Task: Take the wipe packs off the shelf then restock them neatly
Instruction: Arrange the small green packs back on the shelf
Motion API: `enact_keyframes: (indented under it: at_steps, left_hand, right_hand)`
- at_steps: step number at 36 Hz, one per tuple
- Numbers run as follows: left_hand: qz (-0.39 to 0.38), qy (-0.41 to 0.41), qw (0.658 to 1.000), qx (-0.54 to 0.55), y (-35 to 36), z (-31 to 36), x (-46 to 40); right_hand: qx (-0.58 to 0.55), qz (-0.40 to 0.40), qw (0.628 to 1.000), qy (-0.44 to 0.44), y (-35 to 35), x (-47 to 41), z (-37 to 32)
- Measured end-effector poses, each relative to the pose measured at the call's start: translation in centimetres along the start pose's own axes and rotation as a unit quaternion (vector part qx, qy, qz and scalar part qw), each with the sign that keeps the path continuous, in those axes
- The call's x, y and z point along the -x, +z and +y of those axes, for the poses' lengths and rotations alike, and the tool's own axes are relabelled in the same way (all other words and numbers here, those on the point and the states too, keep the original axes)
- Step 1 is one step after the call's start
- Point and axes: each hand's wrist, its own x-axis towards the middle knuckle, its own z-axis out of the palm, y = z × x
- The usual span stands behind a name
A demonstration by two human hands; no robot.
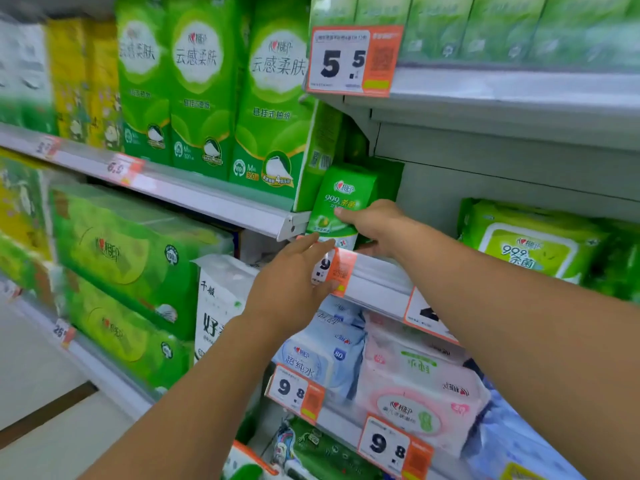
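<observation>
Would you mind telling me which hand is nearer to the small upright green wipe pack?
The right hand is nearer: it grips the green wipe pack low on its front. The left hand is open just below it, apart.

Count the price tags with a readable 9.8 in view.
2, both on the lowest shelf rail: one 9.8 tag below the blue wipe pack, one 9.8 tag below the pink wipe pack. Tags behind the hands are partly hidden; their prices can't be read.
</observation>
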Motion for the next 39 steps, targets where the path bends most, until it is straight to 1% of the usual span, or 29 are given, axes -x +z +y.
enact_keyframes:
  at_steps: [2, 3, 4, 5, 6, 7, 8, 9, 10, 11, 12, 13, 14, 15, 16, 17, 18, 19, 20, 21, 23, 25, 27, 29, 30, 32, 33, 36, 39]
  left_hand:
    - [-0.021, 0.008, 1.000, 0.004, -0.1, -0.2, 0.0]
    - [-0.026, 0.009, 1.000, 0.011, -0.2, -0.3, 0.1]
    - [-0.024, 0.011, 0.999, 0.022, -0.4, -0.3, 0.2]
    - [-0.007, 0.018, 0.999, 0.034, -0.6, -0.3, 0.5]
    - [0.021, 0.032, 0.998, 0.040, -0.9, -0.3, 0.8]
    - [0.056, 0.046, 0.997, 0.038, -1.3, -0.3, 1.3]
    - [0.085, 0.051, 0.995, 0.027, -1.5, -0.4, 2.0]
    - [0.096, 0.045, 0.994, 0.013, -1.6, -0.4, 2.9]
    - [0.086, 0.035, 0.996, 0.002, -1.6, -0.6, 4.1]
    - [0.049, 0.018, 0.999, -0.009, -1.5, -1.0, 5.6]
    - [-0.015, -0.002, 1.000, -0.018, -1.1, -1.7, 7.5]
    - [-0.099, -0.023, 0.994, -0.035, -0.5, -2.6, 9.8]
    - [-0.193, -0.035, 0.979, -0.061, 0.3, -3.7, 12.3]
    - [-0.291, -0.046, 0.951, -0.099, 0.9, -4.8, 15.2]
    - [-0.379, -0.058, 0.913, -0.138, 1.4, -6.0, 18.2]
    - [-0.448, -0.071, 0.875, -0.170, 1.7, -7.3, 21.1]
    - [-0.492, -0.083, 0.848, -0.179, 1.7, -8.6, 23.7]
    - [-0.516, -0.098, 0.833, -0.174, 1.6, -9.8, 25.9]
    - [-0.527, -0.113, 0.825, -0.169, 1.2, -11.1, 27.8]
    - [-0.538, -0.135, 0.814, -0.173, 0.8, -12.1, 29.3]
    - [-0.568, -0.184, 0.780, -0.190, 0.2, -13.7, 31.6]
    - [-0.595, -0.225, 0.748, -0.190, 0.0, -14.6, 33.2]
    - [-0.596, -0.267, 0.741, -0.157, 0.5, -15.1, 34.4]
    - [-0.579, -0.340, 0.734, -0.098, 1.5, -15.1, 35.2]
    - [-0.556, -0.376, 0.738, -0.068, 2.2, -15.0, 35.5]
    - [-0.503, -0.418, 0.755, -0.050, 3.8, -14.8, 35.9]
    - [-0.483, -0.422, 0.765, -0.062, 4.4, -14.8, 36.1]
    - [-0.449, -0.388, 0.798, -0.107, 5.1, -14.3, 35.3]
    - [-0.394, -0.371, 0.839, -0.064, 5.0, -14.4, 33.6]
  right_hand:
    - [-0.008, 0.004, 1.000, 0.003, -0.6, 0.4, -0.1]
    - [0.001, 0.022, 1.000, -0.005, -1.0, 0.9, -0.2]
    - [0.026, 0.061, 0.998, -0.024, -1.4, 1.7, -0.2]
    - [0.056, 0.117, 0.989, -0.065, -1.7, 2.7, -0.1]
    - [0.072, 0.175, 0.972, -0.136, -1.8, 4.2, 0.2]
    - [0.053, 0.225, 0.944, -0.234, -1.6, 6.2, 0.8]
    - [0.001, 0.255, 0.911, -0.324, -1.0, 8.7, 1.6]
    - [-0.058, 0.264, 0.882, -0.387, -0.2, 11.3, 2.6]
    - [-0.100, 0.263, 0.866, -0.413, 1.0, 13.6, 3.8]
    - [-0.108, 0.242, 0.873, -0.408, 2.7, 15.3, 5.3]
    - [-0.095, 0.204, 0.896, -0.382, 4.7, 16.7, 7.1]
    - [-0.064, 0.164, 0.924, -0.341, 7.1, 17.8, 9.3]
    - [-0.033, 0.107, 0.950, -0.290, 9.4, 18.8, 11.8]
    - [0.006, 0.047, 0.971, -0.236, 11.7, 19.7, 14.7]
    - [0.059, -0.029, 0.981, -0.180, 13.4, 20.9, 17.6]
    - [0.121, -0.114, 0.978, -0.129, 14.7, 22.2, 20.5]
    - [0.181, -0.205, 0.959, -0.078, 15.4, 23.8, 23.0]
    - [0.225, -0.275, 0.934, -0.038, 15.9, 25.1, 25.5]
    - [0.254, -0.317, 0.914, -0.017, 16.4, 26.1, 27.6]
    - [0.266, -0.337, 0.903, -0.012, 16.8, 26.9, 29.3]
    - [0.250, -0.331, 0.910, 0.022, 17.5, 28.0, 30.9]
    - [0.261, -0.299, 0.917, 0.036, 18.7, 28.4, 31.6]
    - [0.337, -0.304, 0.891, 0.008, 19.7, 28.7, 31.3]
    - [0.400, -0.327, 0.856, -0.028, 20.8, 29.0, 30.7]
    - [0.416, -0.325, 0.848, -0.040, 21.2, 29.2, 30.3]
    - [0.411, -0.301, 0.860, -0.040, 22.4, 29.6, 30.1]
    - [0.403, -0.286, 0.868, -0.044, 23.2, 29.8, 30.2]
    - [0.344, -0.268, 0.899, -0.046, 24.9, 30.0, 30.5]
    - [0.238, -0.313, 0.919, -0.002, 25.0, 27.8, 29.9]
